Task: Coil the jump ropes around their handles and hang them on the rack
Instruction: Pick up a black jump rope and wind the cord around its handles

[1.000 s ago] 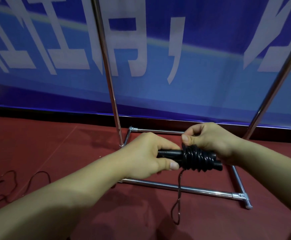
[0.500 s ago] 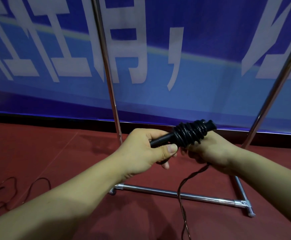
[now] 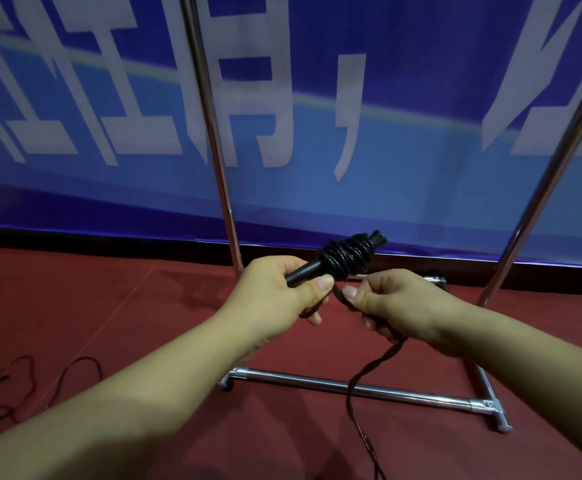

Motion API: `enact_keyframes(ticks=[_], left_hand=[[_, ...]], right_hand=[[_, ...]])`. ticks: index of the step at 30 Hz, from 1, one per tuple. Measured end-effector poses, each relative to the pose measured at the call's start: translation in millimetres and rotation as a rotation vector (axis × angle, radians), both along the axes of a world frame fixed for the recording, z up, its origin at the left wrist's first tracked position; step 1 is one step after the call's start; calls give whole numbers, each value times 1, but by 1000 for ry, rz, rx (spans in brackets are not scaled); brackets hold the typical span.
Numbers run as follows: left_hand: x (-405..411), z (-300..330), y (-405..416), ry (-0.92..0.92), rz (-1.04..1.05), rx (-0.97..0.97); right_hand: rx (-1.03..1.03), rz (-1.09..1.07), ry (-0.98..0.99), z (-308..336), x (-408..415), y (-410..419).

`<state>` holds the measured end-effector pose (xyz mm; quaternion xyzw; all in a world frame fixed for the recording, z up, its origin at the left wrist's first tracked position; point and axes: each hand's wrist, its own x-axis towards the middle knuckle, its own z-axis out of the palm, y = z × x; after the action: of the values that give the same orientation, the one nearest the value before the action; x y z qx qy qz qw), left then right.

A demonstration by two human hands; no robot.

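Note:
My left hand grips the near end of the black jump rope handles, which tilt up to the right. Several turns of black rope are wound around their far part. My right hand pinches the loose rope just below the coil, and the free length hangs from it down to the red floor. The chrome rack stands right behind my hands, its base bar on the floor and two uprights rising out of view.
Another dark jump rope lies in loose loops on the red floor at the lower left. A blue banner with large white characters covers the wall behind the rack. The rack's right foot sits near my right forearm.
The handles have tilted up at the far end. My right hand left the coil, came down under it and now pinches the loose rope below the coil.

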<state>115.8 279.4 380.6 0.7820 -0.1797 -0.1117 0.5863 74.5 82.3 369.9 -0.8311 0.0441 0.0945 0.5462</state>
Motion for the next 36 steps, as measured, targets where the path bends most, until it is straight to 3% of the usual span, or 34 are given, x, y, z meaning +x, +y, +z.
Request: enact_keyframes(ticks=[6, 21, 29, 36], left_hand=[[10, -8, 3, -38, 146, 92], [21, -19, 1, -176, 231, 363], [27, -24, 6, -197, 260, 472], [24, -25, 7, -235, 183, 583]], right_hand=[[-33, 30, 7, 4, -4, 12], [-228, -135, 64, 14, -5, 23], [-557, -81, -121, 19, -11, 26], [-539, -92, -195, 22, -14, 23]])
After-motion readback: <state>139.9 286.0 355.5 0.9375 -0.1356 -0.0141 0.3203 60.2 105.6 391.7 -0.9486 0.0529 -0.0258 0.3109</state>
